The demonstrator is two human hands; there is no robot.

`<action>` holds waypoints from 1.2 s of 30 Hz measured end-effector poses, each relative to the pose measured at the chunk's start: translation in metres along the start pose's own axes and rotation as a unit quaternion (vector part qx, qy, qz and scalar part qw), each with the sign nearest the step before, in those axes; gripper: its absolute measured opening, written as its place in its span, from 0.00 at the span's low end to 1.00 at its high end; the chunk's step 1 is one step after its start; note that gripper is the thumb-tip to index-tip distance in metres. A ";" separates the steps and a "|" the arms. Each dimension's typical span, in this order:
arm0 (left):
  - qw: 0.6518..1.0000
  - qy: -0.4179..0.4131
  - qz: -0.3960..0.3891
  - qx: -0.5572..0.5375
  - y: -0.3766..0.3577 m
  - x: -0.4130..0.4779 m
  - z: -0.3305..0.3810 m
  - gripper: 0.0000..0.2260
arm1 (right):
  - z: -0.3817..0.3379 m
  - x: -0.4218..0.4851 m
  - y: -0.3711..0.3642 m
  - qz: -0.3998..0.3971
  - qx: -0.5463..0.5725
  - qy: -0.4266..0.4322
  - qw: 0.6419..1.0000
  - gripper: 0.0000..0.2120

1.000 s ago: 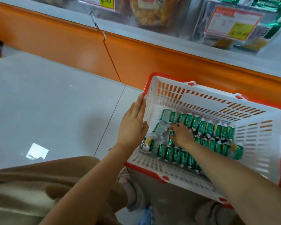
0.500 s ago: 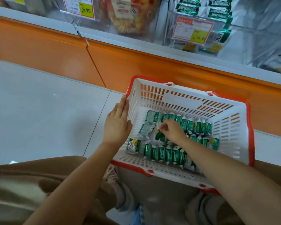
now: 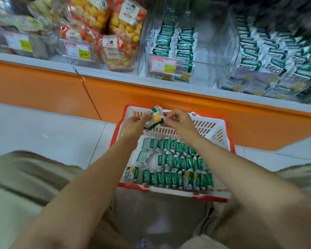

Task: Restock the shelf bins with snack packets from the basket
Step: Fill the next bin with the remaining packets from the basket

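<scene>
Orange-fronted shelf (image 3: 187, 103) carrying clear shelf bins (image 3: 201, 56) of green snack packets. Below, on the floor (image 3: 43, 130), a red-rimmed white basket (image 3: 215, 133) holds rows of packets (image 3: 174, 163). Above its far edge, the left hand (image 3: 133, 125) and right hand (image 3: 180, 121) together pinch one packet (image 3: 155, 118) between them.

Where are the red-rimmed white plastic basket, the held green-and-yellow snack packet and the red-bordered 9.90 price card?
Red-rimmed white plastic basket (image 3: 214, 128): head view, right lattice wall.
Green-and-yellow snack packet (image 3: 156, 118): head view, yellow middle.
Red-bordered price card (image 3: 77, 50): head view, centre.
</scene>
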State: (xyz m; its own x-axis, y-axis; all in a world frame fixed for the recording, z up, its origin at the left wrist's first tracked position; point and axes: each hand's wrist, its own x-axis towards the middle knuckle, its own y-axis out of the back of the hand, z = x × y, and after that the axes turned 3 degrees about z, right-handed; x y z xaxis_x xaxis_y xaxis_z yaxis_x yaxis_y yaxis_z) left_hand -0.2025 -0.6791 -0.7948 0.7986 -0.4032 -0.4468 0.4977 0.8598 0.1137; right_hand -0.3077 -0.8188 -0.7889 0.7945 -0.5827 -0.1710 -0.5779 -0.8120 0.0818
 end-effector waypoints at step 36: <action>0.763 -0.471 0.073 0.436 -0.033 0.036 0.121 0.31 | -0.162 0.087 0.092 0.055 -0.362 0.156 0.917 0.14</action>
State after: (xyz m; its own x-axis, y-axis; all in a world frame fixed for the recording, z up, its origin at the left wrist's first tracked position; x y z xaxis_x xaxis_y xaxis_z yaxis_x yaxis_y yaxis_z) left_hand -0.1496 -0.7598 -0.7074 0.5517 -0.7229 0.4160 0.0884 0.5466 0.8327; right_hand -0.2611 -0.9498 -0.6369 0.8194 -0.5511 0.1578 -0.4715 -0.4915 0.7322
